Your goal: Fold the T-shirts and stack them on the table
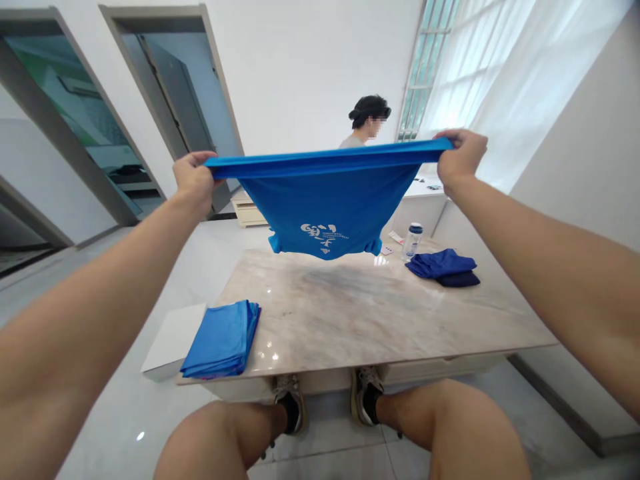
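Left hand (194,181) and right hand (463,157) pinch opposite ends of the top edge of a blue T-shirt (327,207), suspended above a marble table (350,320); a loosened pinch could drop it.

hands (193,181) (461,157) — 2 | T-shirt (327,213) — 1 | folded stacks (221,340) (443,267) — 2 | bottle (413,241) — 1 | co-worker (351,142) — 1
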Tool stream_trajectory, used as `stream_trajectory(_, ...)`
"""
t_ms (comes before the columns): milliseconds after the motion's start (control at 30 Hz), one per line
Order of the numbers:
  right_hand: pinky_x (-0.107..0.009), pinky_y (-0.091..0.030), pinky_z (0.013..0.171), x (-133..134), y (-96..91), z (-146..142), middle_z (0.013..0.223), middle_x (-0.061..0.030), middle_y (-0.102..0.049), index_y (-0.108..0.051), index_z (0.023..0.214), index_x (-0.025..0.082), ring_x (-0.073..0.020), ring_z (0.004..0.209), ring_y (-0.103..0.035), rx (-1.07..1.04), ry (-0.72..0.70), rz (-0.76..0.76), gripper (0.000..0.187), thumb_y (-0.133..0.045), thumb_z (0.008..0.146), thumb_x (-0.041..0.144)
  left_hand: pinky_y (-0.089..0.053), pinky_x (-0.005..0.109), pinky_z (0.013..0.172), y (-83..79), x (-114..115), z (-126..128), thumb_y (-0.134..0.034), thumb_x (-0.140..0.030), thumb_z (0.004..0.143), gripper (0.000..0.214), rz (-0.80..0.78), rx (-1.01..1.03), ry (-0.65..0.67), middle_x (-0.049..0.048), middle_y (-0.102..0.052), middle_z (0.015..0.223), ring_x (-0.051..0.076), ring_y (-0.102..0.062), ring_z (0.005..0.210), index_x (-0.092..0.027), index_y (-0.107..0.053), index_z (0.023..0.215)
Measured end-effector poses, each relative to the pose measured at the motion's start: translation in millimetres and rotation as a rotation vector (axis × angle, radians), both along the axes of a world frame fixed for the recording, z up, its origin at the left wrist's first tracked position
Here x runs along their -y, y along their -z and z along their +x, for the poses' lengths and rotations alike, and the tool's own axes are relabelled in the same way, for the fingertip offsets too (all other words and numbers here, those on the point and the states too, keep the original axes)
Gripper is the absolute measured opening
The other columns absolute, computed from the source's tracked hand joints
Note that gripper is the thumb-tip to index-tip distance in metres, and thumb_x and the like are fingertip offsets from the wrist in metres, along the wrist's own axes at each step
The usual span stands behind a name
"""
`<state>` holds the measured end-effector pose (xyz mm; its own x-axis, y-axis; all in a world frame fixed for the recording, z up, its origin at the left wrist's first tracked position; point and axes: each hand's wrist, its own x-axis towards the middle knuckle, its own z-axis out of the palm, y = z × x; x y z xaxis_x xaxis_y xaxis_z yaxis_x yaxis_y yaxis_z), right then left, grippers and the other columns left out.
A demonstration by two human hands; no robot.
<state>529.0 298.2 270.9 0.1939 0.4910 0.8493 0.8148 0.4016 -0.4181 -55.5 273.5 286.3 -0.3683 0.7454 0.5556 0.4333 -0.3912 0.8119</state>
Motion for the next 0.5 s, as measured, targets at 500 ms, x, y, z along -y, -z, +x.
stream_trajectory(500, -0.044, -0.057, 0.085, 142, 383.5, 0, 0.09, -0.0077, -0.072, -0.068, 0.086, 0.025, -0.0292, 0.087, -0.067, -0.144, -0.104, -0.635, 0.038, -0.054, 0.052, 0.017, -0.054, 0.037, 0.09, 344.1, 122, 5, -0.054, -0.013, 0.059, 0.029, -0.523, -0.413, 0.1, 0.0047, -0.072, 0.09, 0.026, -0.068, 0.091, -0.023, -0.06, 0.086)
